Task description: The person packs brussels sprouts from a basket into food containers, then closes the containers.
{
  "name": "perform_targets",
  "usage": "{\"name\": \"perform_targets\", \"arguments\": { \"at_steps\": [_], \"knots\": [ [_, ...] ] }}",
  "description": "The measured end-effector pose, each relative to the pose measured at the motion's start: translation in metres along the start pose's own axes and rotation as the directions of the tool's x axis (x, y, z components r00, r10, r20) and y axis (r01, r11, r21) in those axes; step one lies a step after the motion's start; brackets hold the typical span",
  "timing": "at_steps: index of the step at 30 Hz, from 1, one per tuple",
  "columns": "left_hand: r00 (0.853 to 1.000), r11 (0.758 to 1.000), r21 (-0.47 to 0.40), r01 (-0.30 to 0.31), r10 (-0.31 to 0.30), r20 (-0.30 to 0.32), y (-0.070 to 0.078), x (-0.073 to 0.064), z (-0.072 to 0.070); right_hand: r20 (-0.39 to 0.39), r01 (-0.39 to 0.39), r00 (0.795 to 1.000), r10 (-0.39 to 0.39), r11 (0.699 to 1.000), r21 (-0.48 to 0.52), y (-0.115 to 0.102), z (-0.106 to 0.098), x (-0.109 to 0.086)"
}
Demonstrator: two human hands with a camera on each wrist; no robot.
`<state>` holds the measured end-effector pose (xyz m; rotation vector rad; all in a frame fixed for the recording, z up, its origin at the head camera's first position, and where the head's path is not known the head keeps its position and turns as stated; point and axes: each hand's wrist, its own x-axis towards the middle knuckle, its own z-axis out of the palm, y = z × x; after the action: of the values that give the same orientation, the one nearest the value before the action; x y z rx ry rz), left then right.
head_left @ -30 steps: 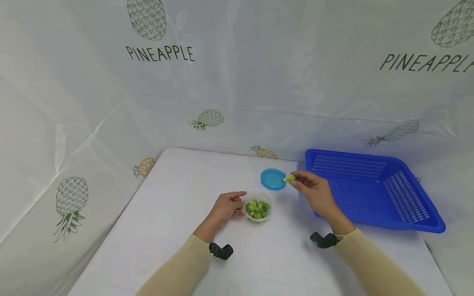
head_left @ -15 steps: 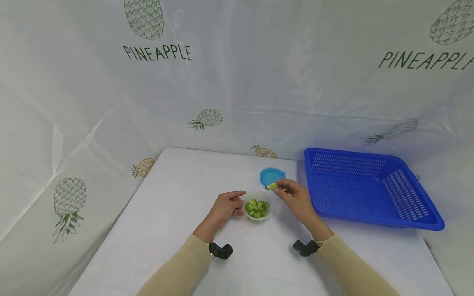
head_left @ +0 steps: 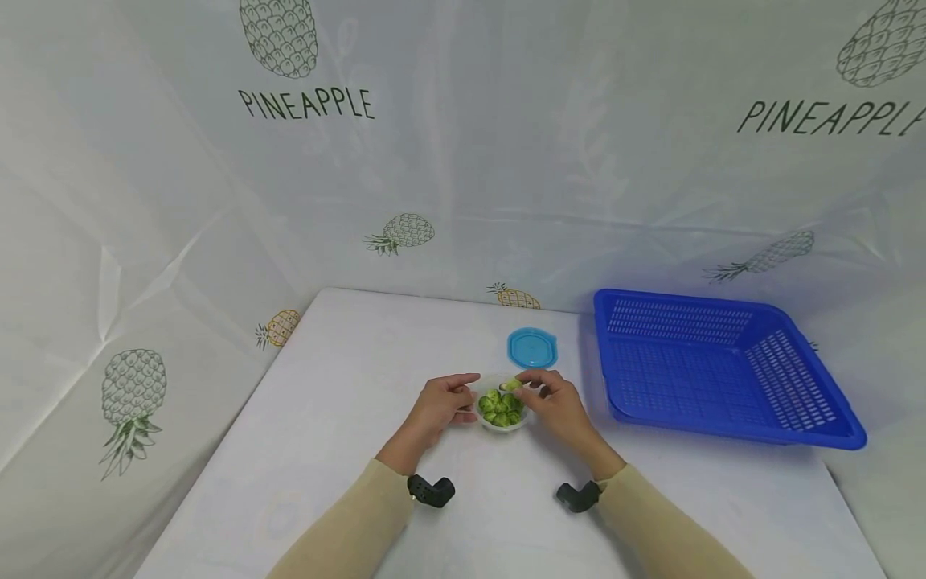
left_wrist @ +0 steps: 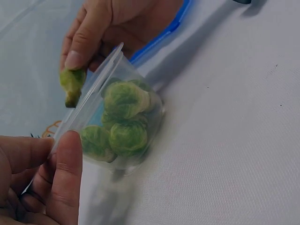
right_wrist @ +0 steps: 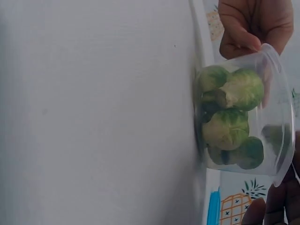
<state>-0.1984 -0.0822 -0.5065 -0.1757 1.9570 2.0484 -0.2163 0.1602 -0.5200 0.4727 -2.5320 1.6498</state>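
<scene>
A clear plastic tub (head_left: 504, 429) stands on the white table, with several Brussels sprouts (left_wrist: 127, 137) inside. At its left side my left hand (head_left: 441, 404) pinches the rim between thumb and fingers. My right hand (head_left: 563, 408) holds one more Brussels sprout (left_wrist: 73, 84) by thumb and fingertips, just above the tub's opening, its stem end pointing down in the left wrist view. Through the clear wall in the right wrist view, the sprouts in the tub (right_wrist: 276, 61) show piled at the bottom.
Behind the tub lies a light blue lid (head_left: 531, 349), flat on the table (head_left: 347, 362). A large blue plastic basket (head_left: 680, 378) with slotted walls stands to the right. A sheet printed with pineapples (head_left: 408, 231) hangs behind and at the left.
My right hand has moved left and nearer from beside the basket, bringing the pinched Brussels sprout over the tub. The left hand stays at the rim.
</scene>
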Motion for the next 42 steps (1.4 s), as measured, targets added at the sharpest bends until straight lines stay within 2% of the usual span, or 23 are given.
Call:
{"name": "perform_targets", "arguments": {
  "at_steps": [9, 23, 31, 38, 42],
  "knots": [
    [1.000, 1.000, 0.010, 0.000, 0.000, -0.004, -0.001, 0.002, 0.000, -0.001, 0.057, 0.998, -0.057, 0.998, 0.031, 0.011, 0.005, 0.000],
    [1.000, 1.000, 0.017, 0.012, -0.012, 0.000, 0.001, 0.002, 0.000, 0.011, 0.002, 1.000, -0.003, 0.999, 0.035, 0.006, 0.003, -0.002],
    [1.000, 0.999, 0.036, 0.011, -0.011, 0.012, 0.005, 0.000, -0.002, 0.013, -0.037, 0.999, 0.036, 0.996, 0.082, 0.004, 0.001, -0.001],
    [1.000, 0.999, 0.045, 0.014, -0.015, 0.014, 0.008, -0.001, -0.002, 0.007, -0.047, 0.999, 0.047, 0.996, 0.080, 0.003, 0.000, 0.000],
    [1.000, 0.999, 0.047, 0.015, -0.015, 0.017, 0.006, -0.001, -0.003, 0.021, -0.018, 1.000, 0.016, 0.995, 0.099, -0.009, -0.006, -0.003]
  ]
}}
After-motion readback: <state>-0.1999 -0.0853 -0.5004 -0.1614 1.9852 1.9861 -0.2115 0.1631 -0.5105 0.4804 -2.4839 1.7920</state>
